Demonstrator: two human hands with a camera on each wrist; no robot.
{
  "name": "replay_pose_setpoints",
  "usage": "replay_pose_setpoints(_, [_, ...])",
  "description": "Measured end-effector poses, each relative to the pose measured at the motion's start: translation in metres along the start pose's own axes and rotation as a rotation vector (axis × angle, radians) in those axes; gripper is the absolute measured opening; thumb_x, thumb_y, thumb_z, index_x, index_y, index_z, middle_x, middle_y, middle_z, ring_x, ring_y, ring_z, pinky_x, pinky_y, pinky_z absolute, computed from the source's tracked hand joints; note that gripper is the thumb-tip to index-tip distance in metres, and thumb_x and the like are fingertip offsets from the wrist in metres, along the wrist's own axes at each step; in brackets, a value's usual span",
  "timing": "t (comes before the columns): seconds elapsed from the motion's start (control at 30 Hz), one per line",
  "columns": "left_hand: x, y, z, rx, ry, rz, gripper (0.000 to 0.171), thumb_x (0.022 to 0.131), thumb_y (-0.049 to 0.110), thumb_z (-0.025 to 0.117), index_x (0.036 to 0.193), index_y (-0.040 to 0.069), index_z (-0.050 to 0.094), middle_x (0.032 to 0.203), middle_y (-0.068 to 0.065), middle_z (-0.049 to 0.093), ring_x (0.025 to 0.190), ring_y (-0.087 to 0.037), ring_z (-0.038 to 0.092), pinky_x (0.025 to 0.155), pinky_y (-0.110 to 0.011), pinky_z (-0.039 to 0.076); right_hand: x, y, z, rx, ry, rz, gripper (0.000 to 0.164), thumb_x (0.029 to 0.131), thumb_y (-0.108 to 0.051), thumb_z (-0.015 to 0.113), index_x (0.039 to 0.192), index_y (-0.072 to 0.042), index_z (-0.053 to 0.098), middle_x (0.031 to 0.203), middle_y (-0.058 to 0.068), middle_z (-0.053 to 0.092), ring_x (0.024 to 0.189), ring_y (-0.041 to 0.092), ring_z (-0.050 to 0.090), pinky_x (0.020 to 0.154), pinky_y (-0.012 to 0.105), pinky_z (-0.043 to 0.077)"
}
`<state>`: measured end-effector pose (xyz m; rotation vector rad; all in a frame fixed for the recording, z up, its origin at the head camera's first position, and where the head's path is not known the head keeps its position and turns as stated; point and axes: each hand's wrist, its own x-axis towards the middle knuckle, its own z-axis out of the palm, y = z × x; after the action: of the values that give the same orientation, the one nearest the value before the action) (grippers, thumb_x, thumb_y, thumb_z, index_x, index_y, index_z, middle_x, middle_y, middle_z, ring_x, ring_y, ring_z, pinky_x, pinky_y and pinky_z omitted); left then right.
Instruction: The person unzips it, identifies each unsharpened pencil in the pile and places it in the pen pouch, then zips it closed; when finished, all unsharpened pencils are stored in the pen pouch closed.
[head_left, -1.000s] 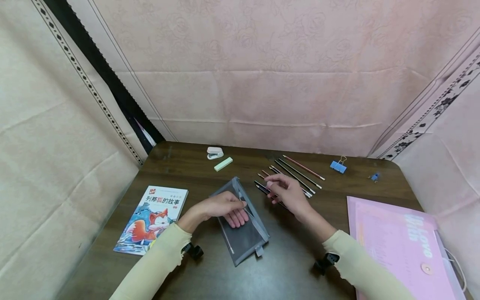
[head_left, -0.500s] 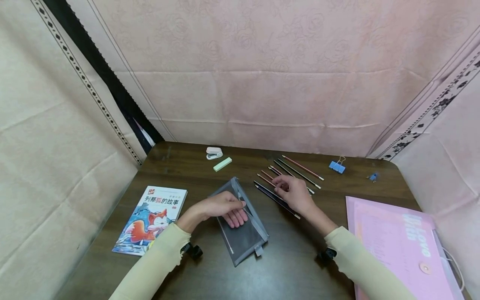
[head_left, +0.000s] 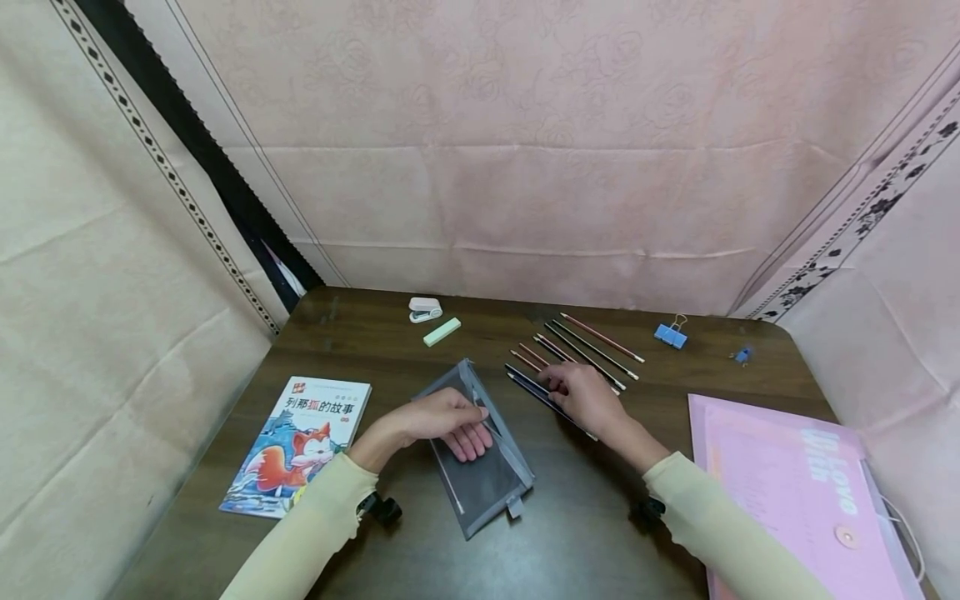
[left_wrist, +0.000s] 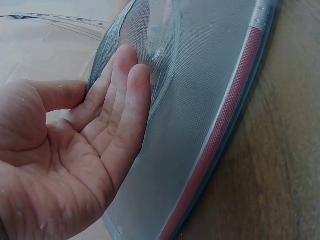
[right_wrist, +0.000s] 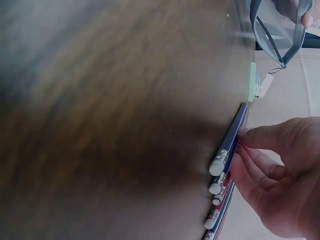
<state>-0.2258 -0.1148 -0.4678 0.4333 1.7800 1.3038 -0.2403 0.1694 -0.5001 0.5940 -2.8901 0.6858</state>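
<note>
My left hand (head_left: pixel 457 425) pinches the edge of a grey mesh pencil pouch (head_left: pixel 483 500), its thumb outside the zipper edge and its fingers in the opening. Through the mesh in the left wrist view, a red pencil (left_wrist: pixel 215 140) lies along the pouch's side. My right hand (head_left: pixel 585 400) is low over the table, thumb and fingertips on either side of a dark blue pencil (right_wrist: pixel 234 130). Beside it lie several more pencils (head_left: pixel 596 337) in a slanted row. White eraser ends of the pencils face the right wrist camera.
A fox storybook (head_left: pixel 300 450) lies at the left. Behind the pouch are a white stapler (head_left: pixel 425 309) and a pale green bar (head_left: pixel 442 332). A blue binder clip (head_left: pixel 671 335) and a small blue object (head_left: pixel 742 356) sit back right; a pink folder (head_left: pixel 780 492) is at the right.
My right hand has come down from above the pencils and moved nearer, onto the dark ones. My left hand keeps its hold on the pouch.
</note>
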Motion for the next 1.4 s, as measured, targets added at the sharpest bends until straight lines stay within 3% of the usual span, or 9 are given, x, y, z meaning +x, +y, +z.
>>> replay_pose_setpoints(0.53, [0.0, -0.001, 0.002, -0.014, -0.015, 0.007, 0.042, 0.102, 0.03, 0.045, 0.099, -0.004, 0.07, 0.089, -0.016, 0.073, 0.075, -0.021, 0.072, 0.074, -0.041, 0.061, 0.008, -0.003, 0.001, -0.095, -0.025, -0.009, 0.028, 0.079, -0.007, 0.074, 0.103, -0.02, 0.074, 0.085, -0.004, 0.07, 0.076, 0.01, 0.064, 0.063, 0.03, 0.053])
replay_pose_setpoints(0.7, [-0.001, 0.0, 0.002, -0.013, -0.009, 0.018, 0.042, 0.103, 0.03, 0.045, 0.1, -0.004, 0.07, 0.09, -0.016, 0.073, 0.076, -0.021, 0.073, 0.074, -0.041, 0.061, 0.006, -0.007, -0.003, -0.101, 0.046, -0.011, 0.03, 0.076, -0.008, 0.071, 0.105, -0.018, 0.073, 0.084, -0.004, 0.067, 0.07, 0.01, 0.058, 0.059, 0.027, 0.048])
replay_pose_setpoints(0.83, [-0.004, 0.001, 0.001, -0.016, -0.005, 0.013, 0.042, 0.103, 0.03, 0.045, 0.1, -0.003, 0.07, 0.091, -0.016, 0.074, 0.076, -0.021, 0.073, 0.074, -0.04, 0.061, 0.006, -0.014, -0.012, -0.036, 0.135, -0.042, 0.036, 0.077, -0.009, 0.069, 0.111, -0.02, 0.069, 0.081, -0.007, 0.063, 0.067, 0.007, 0.055, 0.056, 0.023, 0.046])
replay_pose_setpoints(0.97, [-0.006, 0.002, 0.001, -0.019, 0.0, 0.013, 0.043, 0.103, 0.031, 0.045, 0.1, -0.002, 0.07, 0.09, -0.016, 0.073, 0.076, -0.021, 0.073, 0.074, -0.04, 0.061, 0.006, -0.022, -0.021, 0.139, 0.214, -0.04, 0.041, 0.079, -0.009, 0.067, 0.116, -0.027, 0.066, 0.081, -0.01, 0.062, 0.068, 0.005, 0.058, 0.059, 0.023, 0.05])
replay_pose_setpoints(1.1, [-0.006, 0.002, 0.002, -0.016, 0.002, 0.029, 0.043, 0.103, 0.032, 0.045, 0.1, -0.003, 0.07, 0.091, -0.017, 0.073, 0.076, -0.023, 0.073, 0.074, -0.04, 0.061, 0.003, -0.032, -0.026, 0.505, 0.25, 0.036, 0.042, 0.082, -0.005, 0.067, 0.116, -0.029, 0.064, 0.086, -0.003, 0.064, 0.076, 0.01, 0.062, 0.066, 0.023, 0.055])
replay_pose_setpoints(1.17, [-0.006, 0.001, 0.002, -0.014, 0.0, 0.034, 0.043, 0.103, 0.032, 0.044, 0.1, -0.002, 0.07, 0.091, -0.017, 0.073, 0.077, -0.023, 0.073, 0.075, -0.041, 0.061, 0.0, -0.044, -0.033, 0.712, 0.256, 0.1, 0.041, 0.083, 0.0, 0.066, 0.118, -0.022, 0.064, 0.092, 0.008, 0.066, 0.083, 0.019, 0.063, 0.071, 0.022, 0.055])
replay_pose_setpoints(1.23, [-0.005, 0.001, 0.002, -0.013, -0.002, 0.038, 0.043, 0.103, 0.032, 0.045, 0.1, -0.002, 0.07, 0.091, -0.017, 0.073, 0.077, -0.024, 0.073, 0.075, -0.041, 0.061, -0.002, -0.051, -0.032, 0.9, 0.262, 0.166, 0.042, 0.083, 0.004, 0.065, 0.121, -0.014, 0.062, 0.094, 0.012, 0.066, 0.086, 0.022, 0.063, 0.072, 0.022, 0.055])
replay_pose_setpoints(1.33, [-0.004, 0.001, 0.002, -0.007, -0.004, 0.039, 0.043, 0.103, 0.032, 0.044, 0.099, -0.002, 0.071, 0.091, -0.016, 0.074, 0.078, -0.024, 0.073, 0.075, -0.041, 0.061, -0.006, -0.06, -0.028, 1.128, 0.25, 0.253, 0.044, 0.084, 0.008, 0.063, 0.125, -0.006, 0.055, 0.094, 0.01, 0.067, 0.084, 0.021, 0.066, 0.073, 0.027, 0.058])
replay_pose_setpoints(1.4, [-0.003, 0.002, 0.002, -0.003, -0.004, 0.04, 0.043, 0.103, 0.032, 0.044, 0.099, -0.002, 0.071, 0.091, -0.017, 0.074, 0.078, -0.024, 0.073, 0.075, -0.041, 0.061, -0.006, -0.06, -0.018, 1.242, 0.24, 0.285, 0.045, 0.085, 0.006, 0.063, 0.127, -0.007, 0.052, 0.092, 0.004, 0.067, 0.082, 0.016, 0.067, 0.072, 0.031, 0.06])
